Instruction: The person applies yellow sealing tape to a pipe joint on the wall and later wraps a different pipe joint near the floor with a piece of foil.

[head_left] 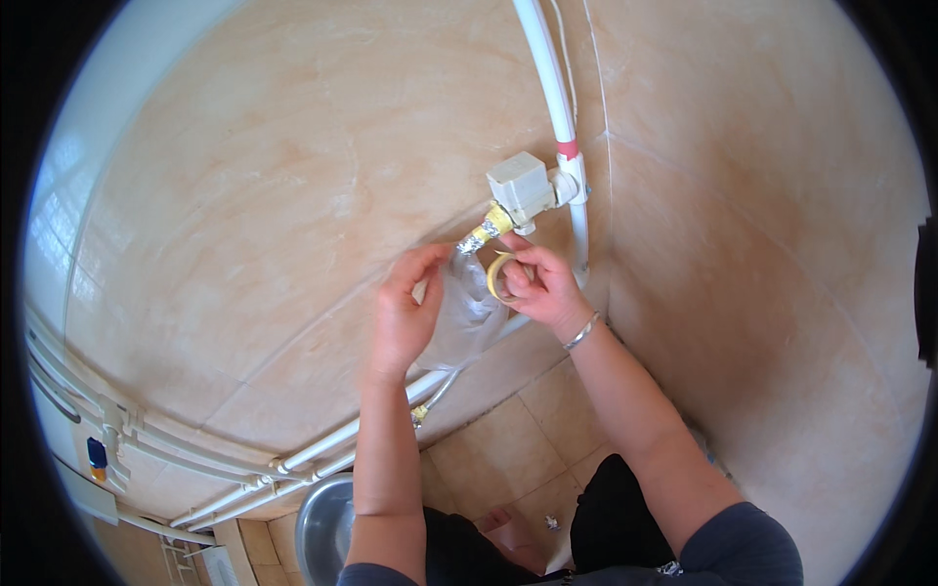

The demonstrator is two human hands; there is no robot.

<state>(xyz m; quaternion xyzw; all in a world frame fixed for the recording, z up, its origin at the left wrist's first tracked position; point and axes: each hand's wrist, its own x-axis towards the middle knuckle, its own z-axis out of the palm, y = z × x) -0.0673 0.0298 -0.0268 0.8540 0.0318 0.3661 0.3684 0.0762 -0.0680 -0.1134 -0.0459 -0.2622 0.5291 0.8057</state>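
Observation:
My left hand [405,313] holds a clear plastic bag [467,314] against a tiled wall, thumb and fingers pinching its upper edge. My right hand [540,288], with a thin bracelet on the wrist, grips a small yellow roll of tape [495,275] beside the bag. Just above both hands a grey box-shaped valve [521,186] sits on a white pipe [549,83], and a brass fitting [488,230] wrapped in silvery tape sticks out of its lower left corner, close to my fingertips.
Beige tiled walls meet in a corner to the right of the pipe. More white pipes [322,451] run along the wall's base toward the left. A grey metal basin [325,527] stands on the tiled floor by my knees.

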